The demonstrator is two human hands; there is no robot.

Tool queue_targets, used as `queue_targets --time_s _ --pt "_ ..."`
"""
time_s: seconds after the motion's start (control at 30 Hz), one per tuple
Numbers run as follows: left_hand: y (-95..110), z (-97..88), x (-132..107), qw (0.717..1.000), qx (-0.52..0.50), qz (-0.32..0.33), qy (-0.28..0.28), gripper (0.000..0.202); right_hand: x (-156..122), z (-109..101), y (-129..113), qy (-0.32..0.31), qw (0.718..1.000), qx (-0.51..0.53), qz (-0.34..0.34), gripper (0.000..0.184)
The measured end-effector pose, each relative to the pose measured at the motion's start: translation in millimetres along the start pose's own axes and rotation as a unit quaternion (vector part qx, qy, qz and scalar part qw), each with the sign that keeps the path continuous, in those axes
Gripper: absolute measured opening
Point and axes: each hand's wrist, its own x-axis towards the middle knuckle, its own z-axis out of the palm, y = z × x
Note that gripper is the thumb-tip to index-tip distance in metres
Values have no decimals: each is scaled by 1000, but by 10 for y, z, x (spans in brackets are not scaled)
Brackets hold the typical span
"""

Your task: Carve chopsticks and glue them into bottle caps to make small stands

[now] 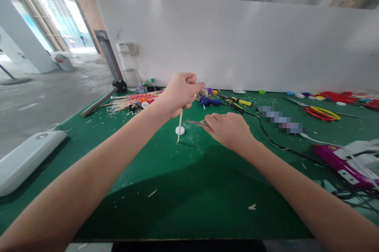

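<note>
My left hand (182, 93) is closed around a thin wooden stick (179, 127), which points nearly straight down toward the table. In my right hand (229, 129) is a small knife (201, 122); its blade points left toward the stick, with a small gap between them. Most of the knife's handle is hidden by my fingers. A round white cap (180, 130) lies on the green table, behind the stick from this view. Just beyond my hands sits a blue glue gun (211, 101).
Colored sticks (136, 100) and a hammer (102, 100) lie at the far left. Scissors with red and yellow handles (322, 112) are at right, near a purple power strip (343, 165) with cords. A white case (32, 155) rests left. Wood shavings dot the green table (189, 200).
</note>
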Motion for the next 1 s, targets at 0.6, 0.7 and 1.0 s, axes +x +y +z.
queue_targets --time_s 0.6,0.7,1.0 --pt "-2 -23 -3 998 10 -18 63 35 34 4 -112 7 998 63 18 45" --pt "12 -1 -22 998 17 -24 53 34 50 -8 -143 19 998 55 17 43" --pt "40 27 -52 998 30 -28 42 34 52 31 -130 46 998 33 5 41"
